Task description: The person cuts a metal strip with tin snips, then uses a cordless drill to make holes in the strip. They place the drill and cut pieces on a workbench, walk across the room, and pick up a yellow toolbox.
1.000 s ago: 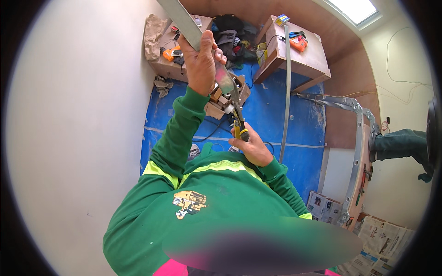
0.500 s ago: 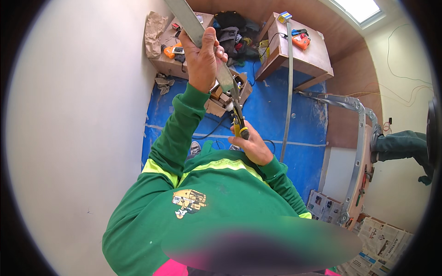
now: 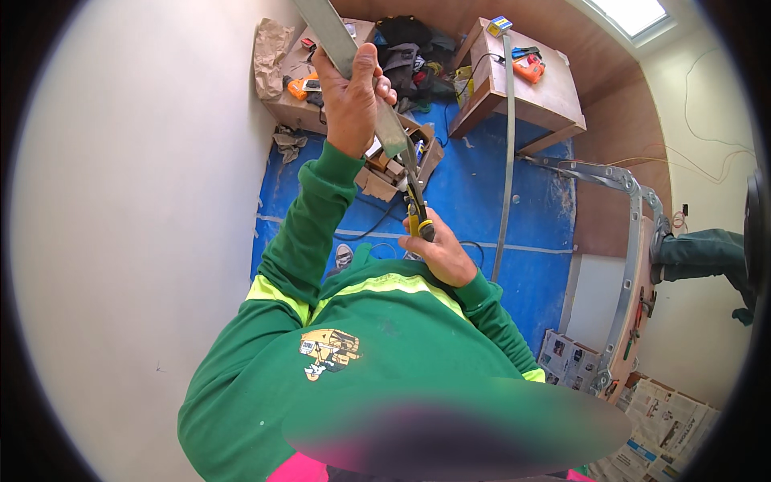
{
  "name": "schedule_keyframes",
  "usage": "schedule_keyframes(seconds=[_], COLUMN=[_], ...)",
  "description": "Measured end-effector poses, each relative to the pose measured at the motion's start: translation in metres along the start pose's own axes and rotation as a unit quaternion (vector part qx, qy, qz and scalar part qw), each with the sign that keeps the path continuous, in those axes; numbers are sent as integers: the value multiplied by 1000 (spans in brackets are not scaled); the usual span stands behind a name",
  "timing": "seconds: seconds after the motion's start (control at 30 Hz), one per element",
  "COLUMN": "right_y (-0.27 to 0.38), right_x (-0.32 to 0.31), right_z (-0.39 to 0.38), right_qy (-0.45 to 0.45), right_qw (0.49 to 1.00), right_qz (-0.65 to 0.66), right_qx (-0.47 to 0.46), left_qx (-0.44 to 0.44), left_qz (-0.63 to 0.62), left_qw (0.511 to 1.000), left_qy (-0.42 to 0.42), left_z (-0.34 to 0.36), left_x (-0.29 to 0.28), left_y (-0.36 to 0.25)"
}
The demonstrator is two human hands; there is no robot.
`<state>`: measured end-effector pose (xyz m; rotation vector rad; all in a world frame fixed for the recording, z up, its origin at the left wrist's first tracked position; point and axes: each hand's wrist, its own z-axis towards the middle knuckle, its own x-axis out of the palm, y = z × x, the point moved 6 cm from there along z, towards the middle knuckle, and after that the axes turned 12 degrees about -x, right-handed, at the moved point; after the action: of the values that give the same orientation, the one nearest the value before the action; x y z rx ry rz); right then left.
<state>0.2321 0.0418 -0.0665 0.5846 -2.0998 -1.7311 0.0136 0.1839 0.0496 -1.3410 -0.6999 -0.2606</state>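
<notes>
A long, thin strip of grey metal profile [image 3: 328,34] slants down from the top edge of the view. My left hand [image 3: 352,108] is closed around it, a short way above its lower end. My right hand [image 3: 446,255] grips a pair of tin snips [image 3: 415,201] with yellow and black handles. The snips point upward, and their blades meet the lower end of the metal profile. Whether the blades bite into the metal is too small to tell.
Below my hands a cardboard box [image 3: 376,186] of offcuts stands on blue floor sheeting [image 3: 466,189]. A wooden bench [image 3: 546,96] carries an orange tool [image 3: 528,69]; another metal strip [image 3: 507,161] leans against it. At right, a person's leg [image 3: 699,251] stands on a work platform [image 3: 640,281].
The background has shifted slightly to the right as my head moved a little. Both hands keep their holds, and the snips remain at the end of the metal profile.
</notes>
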Motion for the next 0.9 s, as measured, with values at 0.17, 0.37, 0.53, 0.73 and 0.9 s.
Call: schedule_keyframes(seconds=[0.17,0.37,0.53,0.73,0.9], right_y=[2,4,4,-3,-18], right_x=[0,-1,-3,-5,-5], right_z=[0,3,4,7,12], right_qy=[-2,-13,-18,-18,-6], right_qw=[1000,1000,999,997,999], right_qz=[13,13,-13,-55,-4], right_qx=[11,0,-25,-55,-50], left_qx=[-2,-8,-8,-12,-16], left_qz=[8,-1,7,-2,9], left_qw=[1000,1000,1000,1000,1000], left_qy=[21,-6,10,22,23], left_z=[-2,4,6,7,18], left_x=[6,3,3,4,-2], left_y=[2,4,6,16,27])
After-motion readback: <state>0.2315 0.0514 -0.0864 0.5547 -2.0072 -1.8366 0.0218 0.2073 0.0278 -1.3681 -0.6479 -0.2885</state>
